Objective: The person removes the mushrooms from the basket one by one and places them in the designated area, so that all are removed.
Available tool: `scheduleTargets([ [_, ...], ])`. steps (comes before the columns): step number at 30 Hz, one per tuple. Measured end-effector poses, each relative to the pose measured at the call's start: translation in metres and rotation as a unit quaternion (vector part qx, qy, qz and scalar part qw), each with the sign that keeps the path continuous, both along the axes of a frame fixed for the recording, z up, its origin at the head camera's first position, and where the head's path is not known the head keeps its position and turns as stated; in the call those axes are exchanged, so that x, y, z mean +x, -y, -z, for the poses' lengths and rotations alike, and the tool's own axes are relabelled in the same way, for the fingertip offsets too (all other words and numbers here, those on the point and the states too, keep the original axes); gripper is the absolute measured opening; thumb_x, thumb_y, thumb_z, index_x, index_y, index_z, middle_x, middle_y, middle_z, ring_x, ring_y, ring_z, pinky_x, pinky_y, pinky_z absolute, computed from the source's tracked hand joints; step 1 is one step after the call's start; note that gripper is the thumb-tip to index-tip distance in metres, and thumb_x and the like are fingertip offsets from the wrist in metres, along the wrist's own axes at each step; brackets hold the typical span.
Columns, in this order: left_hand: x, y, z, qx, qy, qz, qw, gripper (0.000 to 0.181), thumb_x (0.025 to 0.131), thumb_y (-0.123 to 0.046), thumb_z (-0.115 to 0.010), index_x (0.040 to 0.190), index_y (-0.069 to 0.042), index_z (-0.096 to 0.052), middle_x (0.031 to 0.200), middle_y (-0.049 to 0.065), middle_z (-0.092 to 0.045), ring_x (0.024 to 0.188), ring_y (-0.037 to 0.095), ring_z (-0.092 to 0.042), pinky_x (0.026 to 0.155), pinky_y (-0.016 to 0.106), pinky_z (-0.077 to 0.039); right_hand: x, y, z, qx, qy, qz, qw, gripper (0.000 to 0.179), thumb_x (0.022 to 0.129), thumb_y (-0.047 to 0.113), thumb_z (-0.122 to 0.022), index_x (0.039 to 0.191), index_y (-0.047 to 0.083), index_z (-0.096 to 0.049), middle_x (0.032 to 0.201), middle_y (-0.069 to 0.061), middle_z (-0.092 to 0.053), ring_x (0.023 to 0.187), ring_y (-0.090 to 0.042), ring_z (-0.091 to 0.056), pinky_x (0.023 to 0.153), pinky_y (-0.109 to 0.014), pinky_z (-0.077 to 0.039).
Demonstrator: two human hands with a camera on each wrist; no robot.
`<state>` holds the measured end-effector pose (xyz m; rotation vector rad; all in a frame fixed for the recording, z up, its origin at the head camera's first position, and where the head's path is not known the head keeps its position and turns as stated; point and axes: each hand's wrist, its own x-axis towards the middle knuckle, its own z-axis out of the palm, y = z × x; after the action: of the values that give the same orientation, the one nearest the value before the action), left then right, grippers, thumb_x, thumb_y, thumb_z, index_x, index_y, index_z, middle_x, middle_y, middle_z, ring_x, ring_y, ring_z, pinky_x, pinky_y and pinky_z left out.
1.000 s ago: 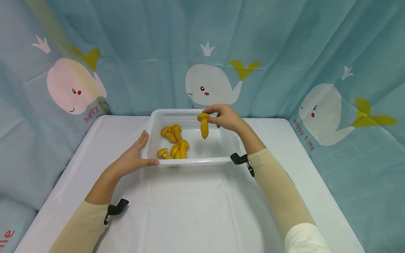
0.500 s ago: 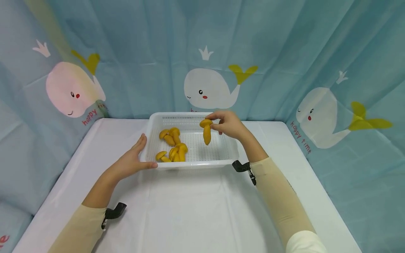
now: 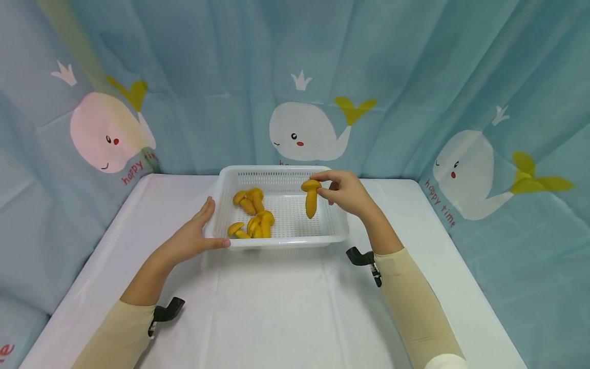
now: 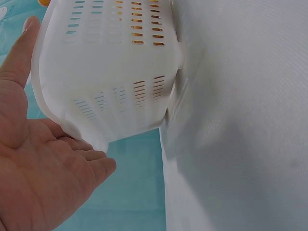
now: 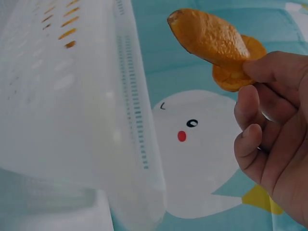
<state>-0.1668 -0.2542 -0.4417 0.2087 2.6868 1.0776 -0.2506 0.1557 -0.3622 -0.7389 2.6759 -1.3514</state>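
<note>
A white perforated plastic basket point(image 3: 286, 240) stands on the table with several yellow-orange mushrooms point(image 3: 252, 201) lying in its left half. My left hand point(image 3: 188, 237) rests against the basket's near left corner, thumb along the front rim and fingers along the left side; the left wrist view shows its palm point(image 4: 43, 178) spread beside the basket wall point(image 4: 106, 62). Above the right half of the basket, my right hand point(image 3: 349, 195) pinches one mushroom point(image 3: 311, 201) near its cap, stem pointing down. In the right wrist view that mushroom point(image 5: 211, 41) is between thumb and fingers.
A white cloth covers the table point(image 3: 276, 307). Behind and at both sides hangs a light blue curtain point(image 3: 207, 102) with printed whales, close to the basket's far rim. Small black wrist mounts point(image 3: 169, 309) sit on both forearms.
My right hand has moved right and a little nearer with the pinched mushroom, still over the basket. The left hand stays at the corner. The view has shifted slightly.
</note>
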Motion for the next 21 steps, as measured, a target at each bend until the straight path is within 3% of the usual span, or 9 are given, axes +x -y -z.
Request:
scheduleTargets([
  [9, -0.003, -0.001, -0.003, -0.005, 0.003, -0.001, 1.0000, 0.137, 0.073, -0.068, -0.081, 0.163, -0.022, 0.011, 0.171, 0.002, 0.019, 0.156, 0.048, -0.003, 0.112, 0.073, -0.026, 0.024, -0.019, 0.013, -0.045, -0.019, 0.028, 0.9984, 0.029, 0.095, 0.020, -0.074, 0.124, 0.024, -0.075, 0.109, -0.002, -0.075, 0.064, -0.039, -0.058, 0.057, -0.029, -0.051],
  [15, -0.003, -0.001, -0.004, -0.004, 0.006, -0.001, 1.0000, 0.137, 0.073, -0.068, -0.081, 0.163, -0.022, 0.011, 0.171, 0.002, 0.019, 0.156, 0.049, -0.002, 0.112, 0.074, -0.025, 0.035, -0.026, 0.016, -0.044, -0.030, 0.026, 0.9982, 0.029, 0.095, 0.018, -0.074, 0.124, 0.024, -0.075, 0.108, 0.000, -0.075, 0.059, -0.026, -0.056, 0.054, -0.027, -0.048],
  [21, -0.002, 0.000, 0.000, 0.002, 0.009, -0.003, 1.0000, 0.136, 0.074, -0.066, -0.082, 0.163, -0.024, 0.012, 0.170, 0.001, 0.020, 0.156, 0.049, -0.002, 0.110, 0.074, -0.026, 0.040, -0.032, 0.020, -0.048, -0.035, 0.021, 0.9980, 0.031, 0.095, 0.018, -0.075, 0.126, 0.023, -0.074, 0.108, -0.001, -0.075, 0.060, -0.022, -0.056, 0.051, -0.025, -0.043],
])
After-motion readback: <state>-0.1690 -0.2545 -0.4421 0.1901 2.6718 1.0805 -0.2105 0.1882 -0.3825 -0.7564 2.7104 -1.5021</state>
